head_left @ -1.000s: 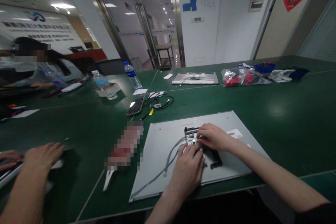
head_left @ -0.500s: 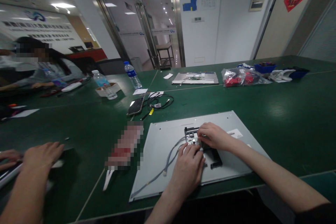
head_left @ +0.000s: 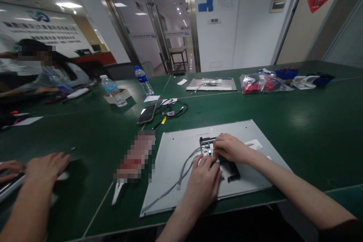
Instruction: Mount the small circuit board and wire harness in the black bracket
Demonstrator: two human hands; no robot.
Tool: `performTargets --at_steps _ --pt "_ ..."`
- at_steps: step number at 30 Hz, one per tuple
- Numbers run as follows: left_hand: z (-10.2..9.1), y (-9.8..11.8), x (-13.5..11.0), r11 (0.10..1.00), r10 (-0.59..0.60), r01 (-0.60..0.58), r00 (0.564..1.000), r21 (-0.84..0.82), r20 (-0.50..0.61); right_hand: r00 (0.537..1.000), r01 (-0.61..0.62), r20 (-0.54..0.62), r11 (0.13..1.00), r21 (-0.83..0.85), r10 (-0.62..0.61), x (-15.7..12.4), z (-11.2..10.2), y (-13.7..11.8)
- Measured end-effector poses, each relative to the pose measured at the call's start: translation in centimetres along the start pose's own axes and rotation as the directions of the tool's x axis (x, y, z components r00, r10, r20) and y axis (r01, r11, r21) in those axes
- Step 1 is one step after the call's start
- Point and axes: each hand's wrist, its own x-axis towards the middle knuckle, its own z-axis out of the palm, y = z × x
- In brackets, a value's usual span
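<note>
A grey metal panel (head_left: 176,147) lies flat on the green table in front of me. Near its middle sits a small black bracket (head_left: 233,172) with a board under it, and a grey cable (head_left: 181,174) runs from there toward the panel's near left corner. My left hand (head_left: 202,185) rests on the panel with its fingers curled down onto the board. My right hand (head_left: 231,148) lies over the bracket from the right, fingers bent and pressed on a small part that I cannot make out.
A co-worker's hands (head_left: 42,168) rest on the table at the near left. A blurred-out object (head_left: 134,157) and white tweezers (head_left: 117,193) lie left of the panel. Farther off are a phone (head_left: 146,114), black cables (head_left: 171,110), water bottles (head_left: 113,91), a second panel (head_left: 211,84) and bagged parts (head_left: 262,83).
Almost nothing has moved. My hands stay on the bracket with only slight finger shifts, and the view has drifted a little.
</note>
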Motion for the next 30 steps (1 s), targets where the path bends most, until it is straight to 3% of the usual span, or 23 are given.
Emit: performTargets --at_steps 7,30 --pt "-0.13 0.02 0.00 1.000 0.012 -0.012 1.000 -0.006 -0.010 0.999 -0.033 -0.044 0.999 -0.014 0.032 0.02 -0.17 -0.23" --pt "-0.09 0.00 0.00 1.000 0.028 -0.028 0.999 0.001 -0.030 1.000 0.003 -0.019 1.000 0.003 -0.003 0.09 -0.10 0.07"
